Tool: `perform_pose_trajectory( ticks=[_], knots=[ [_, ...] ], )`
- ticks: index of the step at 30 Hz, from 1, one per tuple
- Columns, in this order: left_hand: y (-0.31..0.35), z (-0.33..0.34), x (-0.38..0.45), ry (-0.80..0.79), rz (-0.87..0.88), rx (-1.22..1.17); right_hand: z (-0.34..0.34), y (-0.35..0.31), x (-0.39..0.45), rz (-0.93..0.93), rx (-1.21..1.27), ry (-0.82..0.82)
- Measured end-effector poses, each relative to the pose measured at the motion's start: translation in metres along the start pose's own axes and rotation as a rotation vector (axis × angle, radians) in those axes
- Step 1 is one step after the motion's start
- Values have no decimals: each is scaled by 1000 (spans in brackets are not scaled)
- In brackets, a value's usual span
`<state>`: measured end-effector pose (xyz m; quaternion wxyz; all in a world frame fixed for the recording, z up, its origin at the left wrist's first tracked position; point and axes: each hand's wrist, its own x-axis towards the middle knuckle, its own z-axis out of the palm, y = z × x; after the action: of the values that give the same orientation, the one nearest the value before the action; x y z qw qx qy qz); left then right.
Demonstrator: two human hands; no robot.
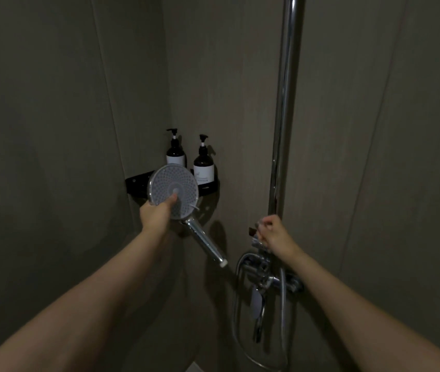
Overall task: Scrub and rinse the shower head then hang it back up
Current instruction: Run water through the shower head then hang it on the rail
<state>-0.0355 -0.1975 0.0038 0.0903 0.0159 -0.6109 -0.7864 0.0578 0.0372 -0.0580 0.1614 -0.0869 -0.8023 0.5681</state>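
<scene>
The round grey-faced chrome shower head (173,191) is held up in the shower corner, nozzle face turned toward the camera, its chrome handle slanting down and right. The left hand (155,214) grips the disc's lower left rim, thumb pressed on the face; its other fingers are hidden behind. The right hand (273,232), fingers curled, pinches a small chrome fitting (257,238) above the dim chrome mixer valve (264,275). Two dark pump bottles (204,163) stand on a black corner shelf (135,183) partly hidden by the disc.

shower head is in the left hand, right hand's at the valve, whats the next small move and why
Probably turn the control the right hand grips on the mixer valve to start water: the left hand holds the shower head face-up, and no water shows.
</scene>
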Motion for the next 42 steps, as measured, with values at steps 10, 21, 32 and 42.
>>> perform_pose_trajectory(
  ticks=[10, 21, 32, 42],
  knots=[
    [17, -11, -5, 15, -68, -249, 41, -2, -18, -14, -160, -300],
    [-8, -2, -41, -246, -398, -574, 75, -37, -20, -141, -71, -255],
    [18, -5, -16, -119, -299, -617, 67, -38, -24, -67, -319, -344],
    [6, -7, -19, -98, -296, -674, 68, -44, -25, -219, -1, -142]
  ],
)
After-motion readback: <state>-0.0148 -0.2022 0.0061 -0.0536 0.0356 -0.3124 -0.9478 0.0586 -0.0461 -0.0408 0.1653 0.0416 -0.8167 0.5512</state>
